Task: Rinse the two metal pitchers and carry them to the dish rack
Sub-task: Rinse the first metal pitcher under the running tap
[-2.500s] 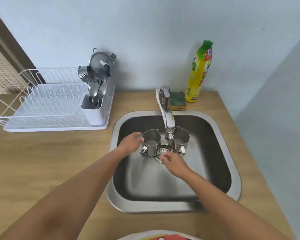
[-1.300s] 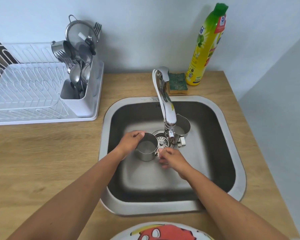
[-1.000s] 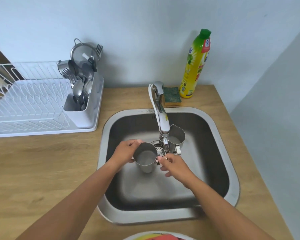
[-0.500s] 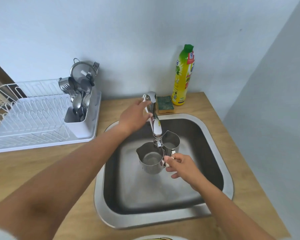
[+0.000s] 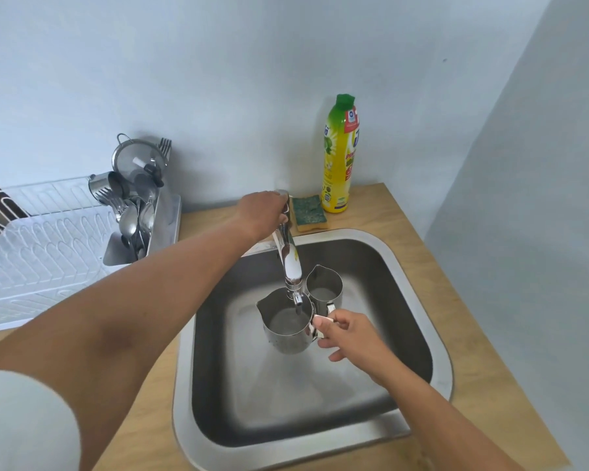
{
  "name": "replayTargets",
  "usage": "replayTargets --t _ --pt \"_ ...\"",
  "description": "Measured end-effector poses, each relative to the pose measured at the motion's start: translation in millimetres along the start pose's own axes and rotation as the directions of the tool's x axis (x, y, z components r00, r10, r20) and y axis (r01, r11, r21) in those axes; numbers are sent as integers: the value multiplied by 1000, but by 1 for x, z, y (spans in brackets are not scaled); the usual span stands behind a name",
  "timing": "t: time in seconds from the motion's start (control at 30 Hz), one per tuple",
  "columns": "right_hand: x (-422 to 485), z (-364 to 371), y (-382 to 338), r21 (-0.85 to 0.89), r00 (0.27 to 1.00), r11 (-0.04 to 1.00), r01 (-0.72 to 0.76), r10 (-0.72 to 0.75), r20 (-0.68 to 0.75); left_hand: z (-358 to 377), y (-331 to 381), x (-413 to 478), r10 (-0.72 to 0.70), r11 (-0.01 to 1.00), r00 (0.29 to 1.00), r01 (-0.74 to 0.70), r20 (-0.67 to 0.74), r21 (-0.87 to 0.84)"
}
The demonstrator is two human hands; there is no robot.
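Observation:
Two metal pitchers are in the steel sink [image 5: 419, 311]. My right hand [image 5: 346, 333] grips the handle of the nearer pitcher [image 5: 286, 329] and holds it right under the faucet spout [image 5: 291, 270]. A thin stream of water seems to run from the nozzle into it. The second pitcher [image 5: 323, 287] stands behind it, just right of the spout. My left hand [image 5: 264, 212] is wrapped over the faucet lever at the top. The white dish rack [image 5: 45, 246] sits on the counter at the left.
The rack's cutlery holder [image 5: 133, 212] is full of spoons, forks and a strainer. A green sponge [image 5: 308, 214] and a yellow dish soap bottle [image 5: 339, 154] stand behind the sink by the wall. The wooden counter [image 5: 456, 290] surrounds the sink.
My left hand let go of the nearer pitcher and moved up to the faucet lever. My right hand took its handle, lifted it and brought it under the spout.

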State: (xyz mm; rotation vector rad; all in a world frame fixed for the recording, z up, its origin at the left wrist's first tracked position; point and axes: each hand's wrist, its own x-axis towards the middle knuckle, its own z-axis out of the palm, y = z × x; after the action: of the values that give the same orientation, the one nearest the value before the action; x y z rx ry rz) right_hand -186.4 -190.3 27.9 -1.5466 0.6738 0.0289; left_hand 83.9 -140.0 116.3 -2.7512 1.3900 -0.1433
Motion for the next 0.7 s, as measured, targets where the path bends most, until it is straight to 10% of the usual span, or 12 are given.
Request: replayTargets --t 0.7 --pt "6 -7 -4 -34 1000 999 -23 23 -5 15 -2 -2 70 975 993 -49 -93 216"
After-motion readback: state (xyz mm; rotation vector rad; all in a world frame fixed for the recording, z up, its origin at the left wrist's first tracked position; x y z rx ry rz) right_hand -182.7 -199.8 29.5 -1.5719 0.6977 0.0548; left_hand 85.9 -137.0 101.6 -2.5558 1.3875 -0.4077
